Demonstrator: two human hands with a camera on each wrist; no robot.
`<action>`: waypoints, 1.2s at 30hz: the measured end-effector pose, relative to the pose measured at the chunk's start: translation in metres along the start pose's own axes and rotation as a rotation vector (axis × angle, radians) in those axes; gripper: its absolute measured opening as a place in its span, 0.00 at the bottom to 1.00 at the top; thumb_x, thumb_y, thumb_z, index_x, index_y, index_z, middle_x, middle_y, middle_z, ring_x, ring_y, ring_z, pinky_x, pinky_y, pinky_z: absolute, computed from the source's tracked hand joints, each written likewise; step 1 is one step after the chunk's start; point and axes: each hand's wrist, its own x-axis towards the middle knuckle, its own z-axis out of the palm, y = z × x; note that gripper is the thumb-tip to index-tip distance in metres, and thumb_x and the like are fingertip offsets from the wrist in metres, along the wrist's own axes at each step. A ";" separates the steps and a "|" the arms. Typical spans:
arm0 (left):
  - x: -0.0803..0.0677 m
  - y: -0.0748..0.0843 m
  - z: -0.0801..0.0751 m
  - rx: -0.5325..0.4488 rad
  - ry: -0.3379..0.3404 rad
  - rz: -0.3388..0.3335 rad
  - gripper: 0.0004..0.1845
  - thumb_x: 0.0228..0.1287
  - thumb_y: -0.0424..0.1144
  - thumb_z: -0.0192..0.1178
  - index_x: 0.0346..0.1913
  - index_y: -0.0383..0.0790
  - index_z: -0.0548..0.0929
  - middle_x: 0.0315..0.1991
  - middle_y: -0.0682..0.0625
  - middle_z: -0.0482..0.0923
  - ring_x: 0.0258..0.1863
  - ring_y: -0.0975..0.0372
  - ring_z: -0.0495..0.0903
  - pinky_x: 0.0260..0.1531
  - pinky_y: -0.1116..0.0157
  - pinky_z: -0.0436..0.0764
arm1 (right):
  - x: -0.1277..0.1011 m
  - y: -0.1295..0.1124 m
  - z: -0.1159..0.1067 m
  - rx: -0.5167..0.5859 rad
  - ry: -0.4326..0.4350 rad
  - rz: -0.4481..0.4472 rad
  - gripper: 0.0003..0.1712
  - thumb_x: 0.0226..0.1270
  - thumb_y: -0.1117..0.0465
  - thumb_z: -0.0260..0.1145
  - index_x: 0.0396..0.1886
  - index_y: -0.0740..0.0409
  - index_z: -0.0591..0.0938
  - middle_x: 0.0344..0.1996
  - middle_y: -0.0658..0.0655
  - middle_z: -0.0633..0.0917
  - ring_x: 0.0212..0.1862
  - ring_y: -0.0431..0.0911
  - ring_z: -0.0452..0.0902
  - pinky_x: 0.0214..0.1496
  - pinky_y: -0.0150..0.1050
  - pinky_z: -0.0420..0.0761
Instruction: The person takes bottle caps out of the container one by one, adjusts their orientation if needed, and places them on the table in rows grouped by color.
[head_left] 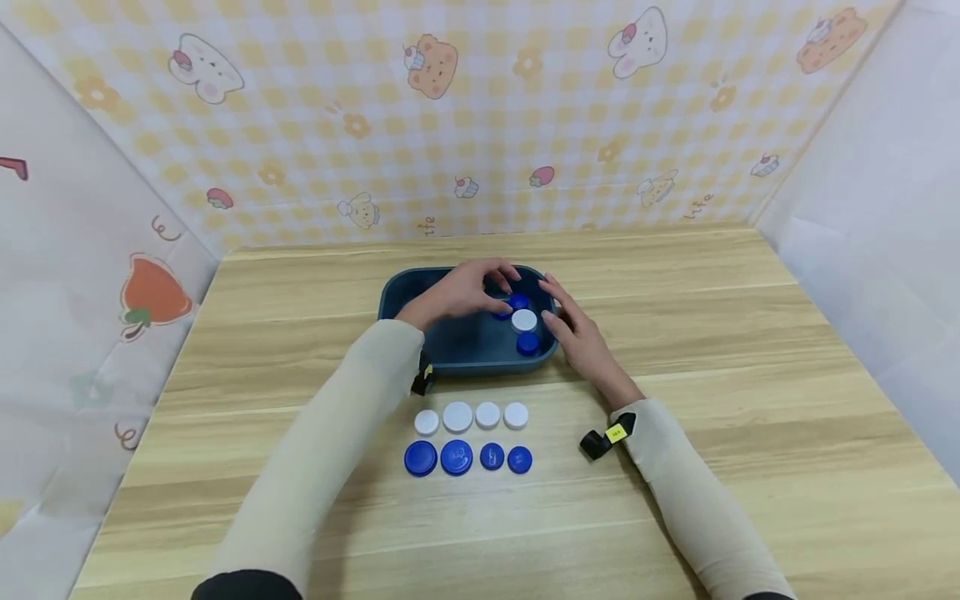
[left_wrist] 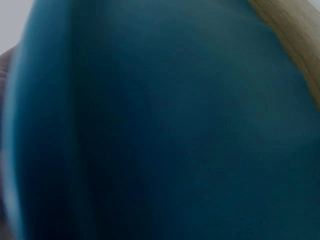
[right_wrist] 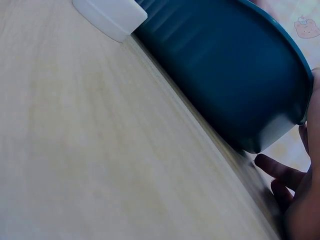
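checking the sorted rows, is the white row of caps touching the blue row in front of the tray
Apart. The head view shows a strip of bare table between the white caps and the blue caps along both rows.

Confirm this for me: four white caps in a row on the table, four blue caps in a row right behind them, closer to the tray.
One detail is off. In the head view the blue caps lie in front of the white caps, on the person's side; the white row is the one closer to the tray. Four of each on the table is correct.

Light wooden table (head_left: 712, 333) — blue tray (head_left: 465, 354), white caps (head_left: 471, 416), blue caps (head_left: 468, 458)
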 end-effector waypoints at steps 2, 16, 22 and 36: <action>0.003 -0.002 0.000 0.028 -0.011 -0.018 0.24 0.58 0.38 0.68 0.58 0.43 0.75 0.50 0.47 0.77 0.51 0.55 0.72 0.54 0.57 0.71 | 0.000 0.000 0.000 0.005 0.005 -0.004 0.28 0.76 0.61 0.50 0.73 0.56 0.61 0.74 0.53 0.56 0.51 0.54 0.72 0.53 0.50 0.71; 0.008 -0.016 0.015 0.201 -0.023 -0.098 0.25 0.58 0.39 0.69 0.59 0.45 0.76 0.57 0.46 0.74 0.57 0.55 0.71 0.61 0.56 0.64 | 0.001 0.002 0.001 0.008 -0.004 -0.022 0.27 0.76 0.62 0.50 0.72 0.57 0.62 0.74 0.53 0.55 0.52 0.53 0.72 0.54 0.49 0.70; 0.007 -0.015 0.018 0.220 -0.032 -0.131 0.24 0.59 0.39 0.68 0.59 0.45 0.77 0.57 0.47 0.74 0.56 0.56 0.71 0.61 0.57 0.65 | 0.001 0.000 0.001 0.008 -0.002 -0.025 0.27 0.75 0.62 0.51 0.72 0.58 0.62 0.74 0.54 0.55 0.54 0.55 0.71 0.58 0.52 0.68; 0.010 -0.016 0.027 0.219 -0.047 -0.110 0.21 0.56 0.33 0.69 0.53 0.43 0.76 0.49 0.47 0.75 0.48 0.56 0.72 0.55 0.59 0.70 | 0.000 0.000 -0.001 0.027 0.005 -0.023 0.28 0.75 0.64 0.51 0.72 0.59 0.61 0.74 0.56 0.56 0.58 0.56 0.71 0.58 0.50 0.69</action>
